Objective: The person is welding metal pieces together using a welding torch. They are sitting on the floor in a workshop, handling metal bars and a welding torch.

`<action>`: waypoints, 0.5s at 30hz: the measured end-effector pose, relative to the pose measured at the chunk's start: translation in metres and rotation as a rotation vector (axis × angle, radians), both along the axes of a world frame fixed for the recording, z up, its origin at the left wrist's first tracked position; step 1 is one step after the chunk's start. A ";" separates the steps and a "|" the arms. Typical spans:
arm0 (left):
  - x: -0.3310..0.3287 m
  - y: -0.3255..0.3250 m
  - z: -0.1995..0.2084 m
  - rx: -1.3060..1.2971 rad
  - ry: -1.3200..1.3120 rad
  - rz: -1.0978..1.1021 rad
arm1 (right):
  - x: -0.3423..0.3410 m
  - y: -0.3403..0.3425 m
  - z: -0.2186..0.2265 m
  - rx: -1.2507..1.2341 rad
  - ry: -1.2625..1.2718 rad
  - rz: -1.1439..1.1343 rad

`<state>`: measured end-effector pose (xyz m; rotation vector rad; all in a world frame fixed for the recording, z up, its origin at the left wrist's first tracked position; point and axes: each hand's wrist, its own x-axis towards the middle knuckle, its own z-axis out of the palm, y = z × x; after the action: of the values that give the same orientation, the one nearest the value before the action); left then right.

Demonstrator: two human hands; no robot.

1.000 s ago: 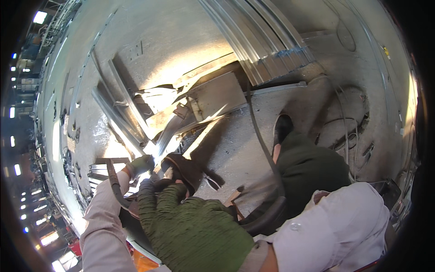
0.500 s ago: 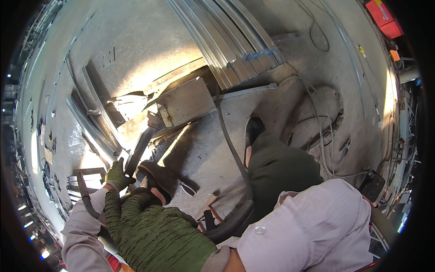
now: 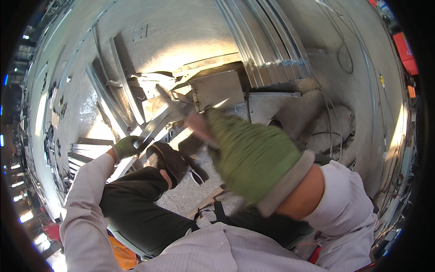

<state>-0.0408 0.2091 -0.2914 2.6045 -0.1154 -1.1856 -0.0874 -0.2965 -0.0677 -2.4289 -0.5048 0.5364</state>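
My left hand [image 3: 126, 147], in a green glove, closes around the near end of a shiny metal profile [image 3: 157, 126] that slants up toward the work spot. My right hand [image 3: 253, 156], also green-gloved and smeared by motion, reaches over the middle from the right. Its fingers wrap round a blurred, long, flat grey tool [image 3: 168, 100] whose tip points up and left above the profile. The exact kind of tool cannot be made out. Behind it lies a grey metal block [image 3: 217, 88] with a flat top.
Long metal profiles [image 3: 267, 45] lie stacked at the far side. Loose profiles [image 3: 108, 99] rest on the floor at left. Pliers [image 3: 196, 176] lie beside my shoe [image 3: 165, 161]. Cables [image 3: 333, 131] loop across the floor at right, and a red box [image 3: 404, 53] stands at the far right.
My right hand has swung from beside the left hand to the middle, now with the grey tool. The curved tool and thick black hose have left view. The scene has shifted rightward.
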 end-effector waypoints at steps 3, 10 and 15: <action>0.005 -0.010 0.009 -0.165 0.261 0.335 | 0.009 0.000 0.003 0.020 0.037 -0.103; 0.013 0.001 0.001 -0.182 0.208 0.273 | 0.023 0.008 -0.007 0.017 0.075 -0.227; 0.012 0.030 -0.011 -0.452 0.254 0.444 | 0.033 0.013 -0.020 0.002 0.096 -0.172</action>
<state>-0.0291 0.2388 -0.3026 1.9401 0.2122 -1.1491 -0.0547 -0.2833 -0.0878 -2.4028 -0.2530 0.5739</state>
